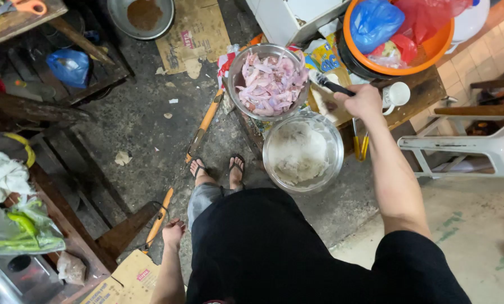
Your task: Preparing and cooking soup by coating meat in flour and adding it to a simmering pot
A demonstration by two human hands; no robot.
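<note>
A low wooden bench [426, 93] stood at the far right, carrying a metal bowl of raw meat [270, 83], a glass bowl of white flour [302, 151], an orange basin [401, 53] and a white cup [397, 94].

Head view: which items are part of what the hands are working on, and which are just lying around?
In use:
- right hand, gripping a black-handled utensil
- metal bowl of pink raw meat
- glass bowl with whitish contents

Lying about:
- left hand, hanging free
- orange basin of plastic bags
- white mug
- green chillies
- cardboard
</note>
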